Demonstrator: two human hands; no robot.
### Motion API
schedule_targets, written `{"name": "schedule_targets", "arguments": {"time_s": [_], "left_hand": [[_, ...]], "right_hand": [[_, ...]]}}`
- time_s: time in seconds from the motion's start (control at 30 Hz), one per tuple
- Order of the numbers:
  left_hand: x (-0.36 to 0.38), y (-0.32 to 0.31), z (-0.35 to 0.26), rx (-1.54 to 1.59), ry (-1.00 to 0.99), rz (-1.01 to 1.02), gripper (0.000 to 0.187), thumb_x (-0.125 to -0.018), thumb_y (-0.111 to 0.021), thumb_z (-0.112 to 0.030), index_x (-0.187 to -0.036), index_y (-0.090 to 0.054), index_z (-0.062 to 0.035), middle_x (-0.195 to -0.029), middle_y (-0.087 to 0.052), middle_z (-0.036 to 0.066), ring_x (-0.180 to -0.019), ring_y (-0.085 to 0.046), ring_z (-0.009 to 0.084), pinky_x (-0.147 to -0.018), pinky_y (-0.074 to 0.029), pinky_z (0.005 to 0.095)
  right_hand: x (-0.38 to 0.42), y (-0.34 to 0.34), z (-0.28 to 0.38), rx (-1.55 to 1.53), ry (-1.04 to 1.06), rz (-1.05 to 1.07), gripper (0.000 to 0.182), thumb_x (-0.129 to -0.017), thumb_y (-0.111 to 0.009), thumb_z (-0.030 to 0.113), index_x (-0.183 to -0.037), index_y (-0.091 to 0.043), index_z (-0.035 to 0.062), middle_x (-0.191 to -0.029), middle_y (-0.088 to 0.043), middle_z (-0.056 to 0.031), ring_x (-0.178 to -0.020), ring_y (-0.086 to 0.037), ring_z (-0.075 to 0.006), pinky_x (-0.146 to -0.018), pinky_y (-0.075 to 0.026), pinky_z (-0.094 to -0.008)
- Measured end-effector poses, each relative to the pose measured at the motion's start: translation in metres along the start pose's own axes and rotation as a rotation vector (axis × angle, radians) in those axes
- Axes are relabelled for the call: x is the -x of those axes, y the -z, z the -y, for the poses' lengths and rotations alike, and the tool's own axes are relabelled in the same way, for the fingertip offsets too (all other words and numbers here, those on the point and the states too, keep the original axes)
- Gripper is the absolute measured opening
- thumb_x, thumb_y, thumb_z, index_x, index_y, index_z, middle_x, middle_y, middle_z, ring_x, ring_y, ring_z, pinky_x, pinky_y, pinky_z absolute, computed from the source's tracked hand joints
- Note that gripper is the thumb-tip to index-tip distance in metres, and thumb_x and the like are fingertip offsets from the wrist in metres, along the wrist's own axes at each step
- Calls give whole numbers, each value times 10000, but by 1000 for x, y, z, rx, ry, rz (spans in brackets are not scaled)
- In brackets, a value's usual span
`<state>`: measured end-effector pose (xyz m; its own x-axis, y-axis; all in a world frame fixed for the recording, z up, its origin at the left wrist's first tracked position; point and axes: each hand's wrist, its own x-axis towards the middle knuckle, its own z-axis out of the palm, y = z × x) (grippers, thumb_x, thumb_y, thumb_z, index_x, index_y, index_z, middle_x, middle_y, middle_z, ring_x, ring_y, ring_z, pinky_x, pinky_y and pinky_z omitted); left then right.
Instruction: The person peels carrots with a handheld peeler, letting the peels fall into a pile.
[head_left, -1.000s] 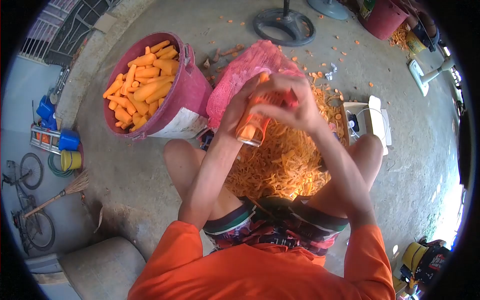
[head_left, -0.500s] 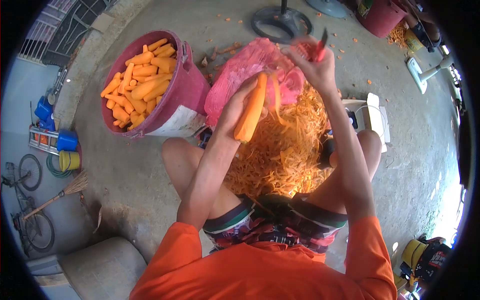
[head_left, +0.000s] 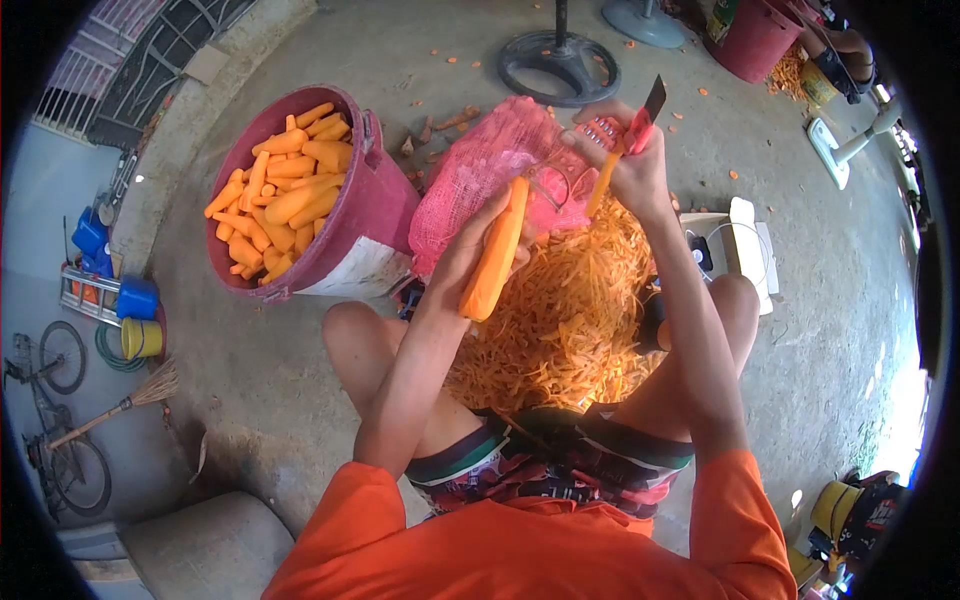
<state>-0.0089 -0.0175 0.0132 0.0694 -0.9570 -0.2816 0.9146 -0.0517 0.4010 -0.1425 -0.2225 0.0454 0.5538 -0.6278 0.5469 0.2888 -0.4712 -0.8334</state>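
Note:
A peeled orange carrot [head_left: 496, 255] is gripped in my left hand [head_left: 474, 240], tilted, above a large heap of orange peelings [head_left: 560, 310] between my legs. My right hand [head_left: 632, 165], up and to the right, is closed on a red-handled tool [head_left: 640, 128] with a dark blade pointing up. A strip of peel [head_left: 602, 184] hangs below that tool, apart from the carrot. Behind both hands lies a pink mesh bag [head_left: 480, 165].
At the left a tilted pink bucket [head_left: 385, 205] holds several peeled carrots. A round black stand base [head_left: 558, 68] is ahead. An open white box [head_left: 742, 245] sits by my right knee. Another person [head_left: 850, 60] is at the far upper right.
The red tool in my right hand is now steadier in view and shows its dark blade. The peel strip has moved right, away from the carrot. My left hand and the carrot are slightly lower.

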Motion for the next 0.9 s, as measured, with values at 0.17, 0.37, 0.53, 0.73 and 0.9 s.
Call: {"name": "schedule_targets", "arguments": {"time_s": [0.17, 0.37, 0.53, 0.73, 0.9], "left_hand": [[-6, -11, 25, -950, -35, -164, 353, -998, -658, -385, -1115, -703, -54, -888, -663, -18, -796, -596, 53, -664, -479, 202], [0, -19, -12, -875, -704, -148, 396, -978, -699, -239, -1329, -583, -97, -1112, -689, 64, -987, -655, 145, -833, -545, 303], [25, -54, -37, -269, -277, 330, 620, -1018, -559, -502, -1509, -381, -168, -1356, -605, 133, -1098, -676, 224, -808, -577, 325], [-31, -5, -36, -569, -479, -50, 477, -1037, -522, -525, -1320, -502, -142, -1141, -628, 58, -1049, -632, 151, -797, -561, 333], [-37, 7, -33, -1176, -676, -164, 437, -1040, -533, -520, -1088, -589, -89, -976, -608, 18, -864, -566, 108, -737, -489, 288]], "right_hand": [[-2, 16, -10, 28, -58, -79, 232, -845, -848, 136, -964, -690, 14, -857, -690, 2, -805, -623, -68, -741, -517, -251], [1, 44, 6, 245, -178, -82, 231, -873, -825, 176, -966, -704, 2, -845, -689, 2, -781, -626, -70, -711, -506, -240], [1, 54, 15, 131, -182, -177, 215, -886, -813, 170, -974, -708, 4, -850, -685, 10, -761, -619, -64, -692, -498, -234], [13, 33, 4, 122, -172, 66, 200, -885, -802, 162, -962, -697, 10, -809, -692, -26, -753, -623, -72, -690, -506, -266], [18, 12, 19, 463, -11, 403, 224, -851, -796, 186, -956, -690, 18, -779, -656, -173, -695, -645, -322, -647, -505, -399]]}}
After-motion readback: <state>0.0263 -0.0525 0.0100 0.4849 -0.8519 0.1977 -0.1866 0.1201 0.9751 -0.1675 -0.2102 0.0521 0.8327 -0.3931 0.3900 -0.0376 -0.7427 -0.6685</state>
